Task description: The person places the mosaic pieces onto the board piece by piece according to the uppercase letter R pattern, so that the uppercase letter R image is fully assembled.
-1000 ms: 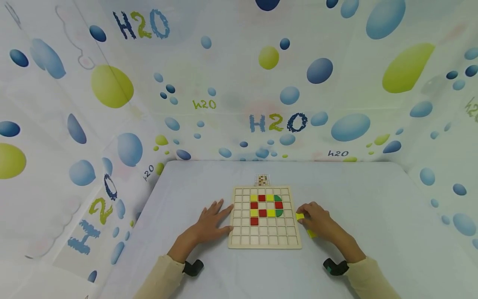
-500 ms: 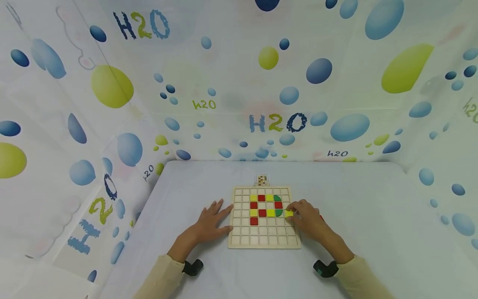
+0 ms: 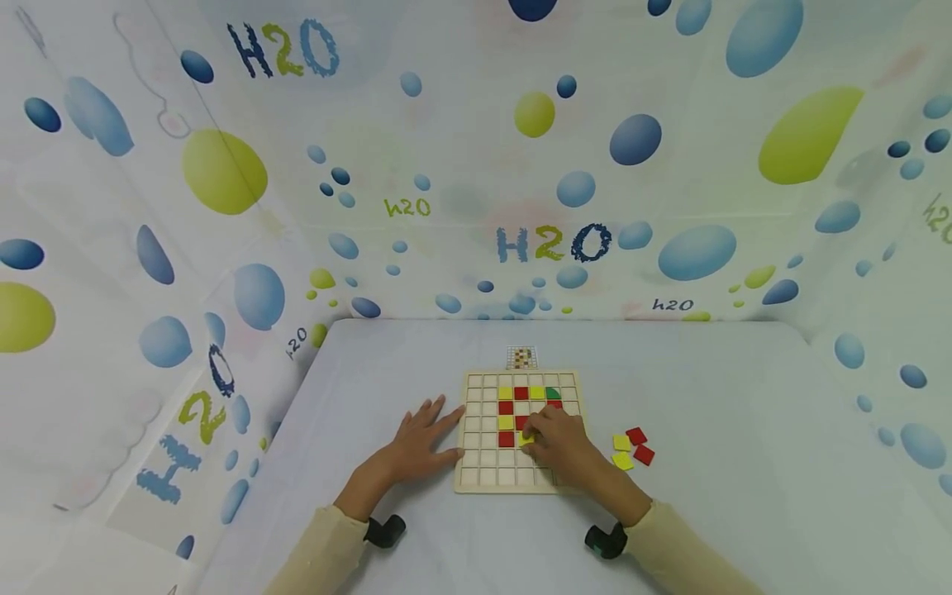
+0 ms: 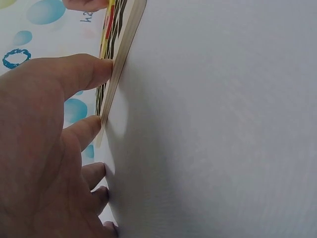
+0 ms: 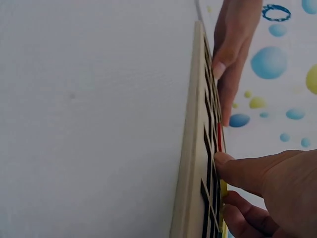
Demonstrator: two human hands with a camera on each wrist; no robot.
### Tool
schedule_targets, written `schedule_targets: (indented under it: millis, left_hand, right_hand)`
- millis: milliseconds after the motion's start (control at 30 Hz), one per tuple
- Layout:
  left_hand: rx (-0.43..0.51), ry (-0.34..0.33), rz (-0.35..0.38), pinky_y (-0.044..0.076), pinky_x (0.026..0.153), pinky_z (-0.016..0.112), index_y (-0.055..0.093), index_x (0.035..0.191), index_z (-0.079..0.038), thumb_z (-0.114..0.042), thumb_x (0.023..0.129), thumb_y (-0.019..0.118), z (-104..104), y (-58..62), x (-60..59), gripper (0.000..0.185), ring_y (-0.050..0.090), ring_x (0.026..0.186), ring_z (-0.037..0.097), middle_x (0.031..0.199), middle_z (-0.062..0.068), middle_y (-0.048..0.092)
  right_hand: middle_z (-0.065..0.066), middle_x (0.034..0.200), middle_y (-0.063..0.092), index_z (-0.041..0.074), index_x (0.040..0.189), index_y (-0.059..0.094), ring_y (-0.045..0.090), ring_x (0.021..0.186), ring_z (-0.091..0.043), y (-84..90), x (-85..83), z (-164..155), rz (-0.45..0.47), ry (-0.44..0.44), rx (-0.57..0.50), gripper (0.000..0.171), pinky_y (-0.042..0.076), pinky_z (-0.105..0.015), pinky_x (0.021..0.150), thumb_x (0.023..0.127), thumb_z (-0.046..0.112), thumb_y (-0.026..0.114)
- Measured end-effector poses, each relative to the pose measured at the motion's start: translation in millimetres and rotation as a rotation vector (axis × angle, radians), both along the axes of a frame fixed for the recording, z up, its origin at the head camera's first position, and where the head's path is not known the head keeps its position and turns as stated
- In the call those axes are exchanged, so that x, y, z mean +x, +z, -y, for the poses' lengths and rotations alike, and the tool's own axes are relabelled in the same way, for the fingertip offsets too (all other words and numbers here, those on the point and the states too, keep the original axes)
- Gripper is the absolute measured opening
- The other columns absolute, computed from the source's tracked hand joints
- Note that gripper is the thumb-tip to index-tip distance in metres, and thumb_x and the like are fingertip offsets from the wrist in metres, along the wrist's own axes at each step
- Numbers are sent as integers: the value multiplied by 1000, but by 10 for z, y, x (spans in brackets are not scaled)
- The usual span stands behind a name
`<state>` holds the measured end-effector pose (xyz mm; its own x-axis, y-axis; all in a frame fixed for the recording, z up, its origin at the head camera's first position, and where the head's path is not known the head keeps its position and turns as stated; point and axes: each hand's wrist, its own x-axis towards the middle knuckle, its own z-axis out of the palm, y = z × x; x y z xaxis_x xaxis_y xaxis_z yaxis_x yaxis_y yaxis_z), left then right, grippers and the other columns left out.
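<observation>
A wooden grid board [image 3: 526, 483] lay flat on the pale table [image 3: 744, 397], and both hands were at it. The left hand [image 3: 420, 440] rested at the board's left edge with its fingers straight and spread, the fingertips [image 4: 101, 69] pressing against the side of the board and holding nothing. The right hand [image 3: 559, 442] reached over the middle of the board, its thumb and fingers drawn close together in a narrow pinch on a small yellow tile [image 3: 526, 440]. That tile sat low over a cell just right of the lowest red tile [image 3: 506, 439], in the row below the coloured pattern; whether it was fully seated in the cell could not be told. From the right wrist camera, a fingertip [image 5: 224, 161] pressed on the board's face, with a sliver of yellow showing beneath it. Red, yellow and green tiles filled cells in the upper middle of the board, partly hidden by the right hand. To the right of the board, apart from it, lay a small group of loose tiles [image 3: 630, 447], two yellow and two red, close to one another. Beyond the board's far edge sat a small pattern card [image 3: 521, 358].
</observation>
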<state>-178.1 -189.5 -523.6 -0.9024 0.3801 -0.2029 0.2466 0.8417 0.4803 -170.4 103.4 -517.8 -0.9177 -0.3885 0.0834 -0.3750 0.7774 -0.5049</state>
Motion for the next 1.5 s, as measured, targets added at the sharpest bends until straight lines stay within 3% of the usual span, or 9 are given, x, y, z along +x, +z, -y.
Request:
schedule_targets:
  millis: [200, 400, 633, 933, 1067, 1200, 1367, 1500]
  left_hand:
    - [8, -4, -12, 11, 126, 71, 40, 165, -22, -48, 101, 63, -15, 27, -12, 72, 14, 162, 46, 174, 19, 22]
    - [6, -7, -17, 11, 125, 72, 40, 165, -22, -47, 101, 64, -21, 56, -12, 72, 15, 161, 46, 174, 20, 22]
    - [2, -17, -18, 11, 125, 72, 39, 165, -22, -46, 101, 63, -8, 60, -29, 72, 14, 161, 46, 174, 20, 21]
    - [5, -22, -14, 12, 125, 73, 39, 165, -21, -47, 101, 63, -5, 27, -28, 73, 15, 161, 46, 174, 20, 21]
    - [19, -15, -17, 12, 124, 74, 41, 164, -20, -46, 101, 65, -5, 16, -12, 73, 16, 161, 47, 174, 21, 23]
    - [16, -7, -14, 12, 124, 73, 41, 164, -21, -47, 101, 64, -4, 13, 5, 72, 16, 161, 47, 174, 21, 22]
    - [13, 3, -11, 11, 125, 72, 40, 164, -21, -47, 101, 63, -5, 27, 17, 72, 15, 161, 46, 174, 20, 22]
    - [8, 6, -2, 11, 126, 71, 40, 165, -22, -47, 101, 63, -7, 38, 27, 72, 15, 162, 45, 175, 18, 22]
  right_hand:
    - [3, 99, 64, 18, 99, 71, 58, 97, -16, -21, -8, -4, -27, 30, -5, 19, 39, -39, 81, 89, 21, 87]
    - [2, 106, 67, 17, 103, 74, 61, 103, -18, 26, 18, -25, 12, 22, -33, 14, 41, -42, 87, 92, 14, 82]
    - [3, 109, 68, 18, 97, 75, 61, 109, -21, -14, -20, -52, 14, 33, -83, 10, 41, -44, 89, 92, 14, 83]
    - [1, 105, 65, 17, 98, 79, 60, 105, -20, 28, 41, -105, 0, 6, -51, 7, 45, -45, 89, 92, 15, 82]
    - [7, 100, 63, 21, 99, 78, 58, 96, -14, 31, 88, -261, 39, -44, -42, 9, 43, -39, 83, 92, 16, 82]
    - [6, 105, 64, 21, 108, 76, 57, 98, -13, 61, 129, -484, 83, -103, -33, 18, 45, -37, 85, 92, 17, 83]
    - [-4, 116, 65, 14, 122, 71, 59, 103, -21, 159, 164, -816, 117, -130, -21, 32, 45, -43, 84, 92, 18, 83]
    - [-14, 123, 63, 12, 126, 70, 58, 110, -32, 140, 132, -1084, 123, -178, 19, 37, 45, -53, 87, 92, 19, 82]
